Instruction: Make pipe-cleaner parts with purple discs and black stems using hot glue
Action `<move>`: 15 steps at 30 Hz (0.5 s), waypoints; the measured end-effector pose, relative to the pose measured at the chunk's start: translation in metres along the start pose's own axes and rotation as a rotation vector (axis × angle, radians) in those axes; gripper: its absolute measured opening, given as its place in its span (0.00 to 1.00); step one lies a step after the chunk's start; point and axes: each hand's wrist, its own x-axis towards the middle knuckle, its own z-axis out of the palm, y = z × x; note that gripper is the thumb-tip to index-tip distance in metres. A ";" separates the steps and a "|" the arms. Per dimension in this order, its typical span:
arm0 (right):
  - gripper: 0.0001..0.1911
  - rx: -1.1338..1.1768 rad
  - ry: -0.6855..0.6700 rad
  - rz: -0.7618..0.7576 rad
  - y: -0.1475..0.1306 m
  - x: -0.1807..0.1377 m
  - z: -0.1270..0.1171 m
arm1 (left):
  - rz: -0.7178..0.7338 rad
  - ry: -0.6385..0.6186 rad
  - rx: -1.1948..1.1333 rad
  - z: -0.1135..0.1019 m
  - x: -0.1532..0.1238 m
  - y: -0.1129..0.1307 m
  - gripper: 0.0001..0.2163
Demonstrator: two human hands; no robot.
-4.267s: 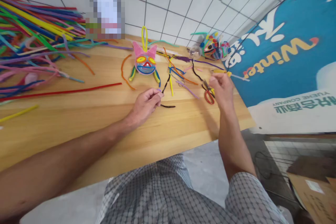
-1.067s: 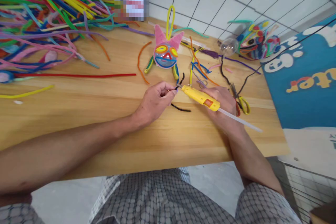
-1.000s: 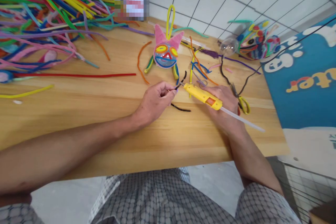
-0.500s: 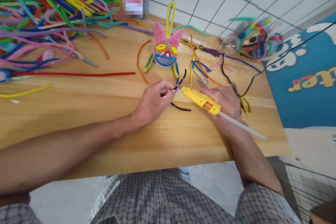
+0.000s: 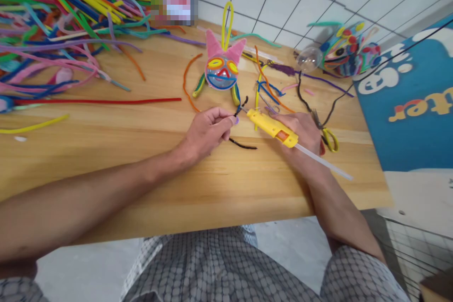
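Left hand (image 5: 210,131) pinches a black stem (image 5: 245,102) between thumb and fingers, above the middle of the surface (image 5: 219,198); the right hand (image 5: 302,132) is wrapped around a yellow glue gun (image 5: 272,127), its nozzle at the black stem, touching or just beside it, I cannot tell which. Wood stretches between the forearms down to the near edge, which slopes across below both wrists; the right edge lies beyond the right forearm, with a blue banner (image 5: 417,99) past it; at the back the surface meets white tiles (image 5: 279,0).

Fuzzy stems make a tangled, many-coloured pile (image 5: 71,14) at far left; a straight red stem (image 5: 99,101) reaches from its side toward the middle; a second black stem (image 5: 244,145) comes out beside the left hand. Just beyond that hand sits a round figure (image 5: 222,75), clear and shiny, with pointed pink ears and a yellow loop; a clear ball (image 5: 309,59) is at back right; yellow-handled scissors (image 5: 331,140) lie just beside the right hand.

Both forearms angle inward; the gun slants, nozzle leftward, its pale glue stick (image 5: 323,163) trailing over the right wrist.
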 end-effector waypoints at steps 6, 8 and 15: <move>0.12 -0.002 0.013 -0.017 0.001 -0.001 0.005 | -0.038 -0.020 -0.059 -0.001 0.000 0.002 0.06; 0.12 -0.020 0.038 0.000 0.000 -0.001 0.006 | -0.043 -0.028 -0.087 -0.001 0.000 0.003 0.06; 0.16 0.003 0.105 0.015 -0.006 0.000 -0.002 | -0.216 -0.150 -0.333 -0.002 -0.001 0.009 0.07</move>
